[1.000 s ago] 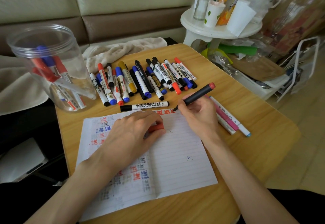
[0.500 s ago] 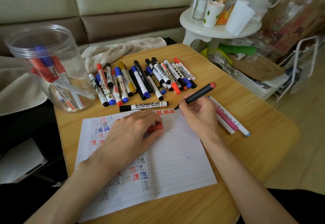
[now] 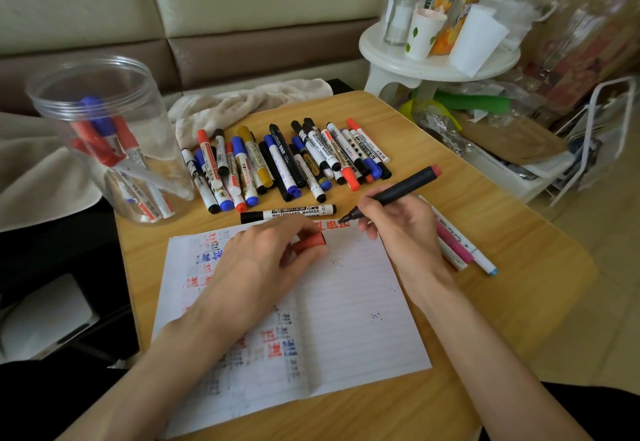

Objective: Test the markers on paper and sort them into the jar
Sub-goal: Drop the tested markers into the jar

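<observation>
Grips uncapped black marker [image 3: 401, 188], red butt end, in right hand [image 3: 398, 229]; tip at top edge of lined paper [image 3: 346, 302] by red test marks. Pinches red cap [image 3: 310, 244] in left hand [image 3: 266, 257], resting on paper. Clear jar [image 3: 100, 135] at table [image 3: 519, 267] far-left, red and blue markers inside. Mixed marker pile [image 3: 287, 160] beyond paper.

Black marker [image 3: 398, 191] with red end, red cap [image 3: 309, 243], white lined paper [image 3: 349, 302] with red, blue scribbles, clear jar [image 3: 104, 135]
</observation>
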`<state>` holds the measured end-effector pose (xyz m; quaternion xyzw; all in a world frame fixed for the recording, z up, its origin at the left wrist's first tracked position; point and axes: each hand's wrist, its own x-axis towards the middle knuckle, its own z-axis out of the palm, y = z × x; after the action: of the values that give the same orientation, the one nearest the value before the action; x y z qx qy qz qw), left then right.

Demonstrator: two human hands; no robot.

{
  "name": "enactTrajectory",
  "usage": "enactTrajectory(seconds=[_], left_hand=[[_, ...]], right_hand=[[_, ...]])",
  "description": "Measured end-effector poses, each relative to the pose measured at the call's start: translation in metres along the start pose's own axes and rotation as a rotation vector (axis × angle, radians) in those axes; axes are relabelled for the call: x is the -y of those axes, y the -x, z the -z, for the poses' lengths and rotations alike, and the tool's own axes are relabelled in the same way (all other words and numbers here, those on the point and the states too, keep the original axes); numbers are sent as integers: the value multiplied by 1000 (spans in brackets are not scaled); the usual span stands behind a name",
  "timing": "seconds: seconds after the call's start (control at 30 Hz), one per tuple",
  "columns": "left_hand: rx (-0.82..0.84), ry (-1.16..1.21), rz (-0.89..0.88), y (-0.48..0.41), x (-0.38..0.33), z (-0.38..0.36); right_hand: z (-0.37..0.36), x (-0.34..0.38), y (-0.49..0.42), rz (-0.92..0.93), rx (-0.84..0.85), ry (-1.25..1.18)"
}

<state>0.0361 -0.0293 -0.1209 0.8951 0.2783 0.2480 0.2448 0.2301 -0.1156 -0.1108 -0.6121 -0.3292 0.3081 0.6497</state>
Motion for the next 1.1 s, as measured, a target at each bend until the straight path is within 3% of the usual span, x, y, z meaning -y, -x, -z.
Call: enactTrajectory(seconds=[0.13,0.6,0.97,1.1], left_hand=[[-37,35,14,-1,-1,0],[-102,75,-10,-4,-2,4],[-159,95,-71,-4,-2,7],[-130,115,-31,-3,-3,11]], right_hand=[[-2,4,7,0,129,-50],[2,6,12,38,295,12],[-4,8,13,-108,354,-49],[-3,11,12,-127,287,-95]])
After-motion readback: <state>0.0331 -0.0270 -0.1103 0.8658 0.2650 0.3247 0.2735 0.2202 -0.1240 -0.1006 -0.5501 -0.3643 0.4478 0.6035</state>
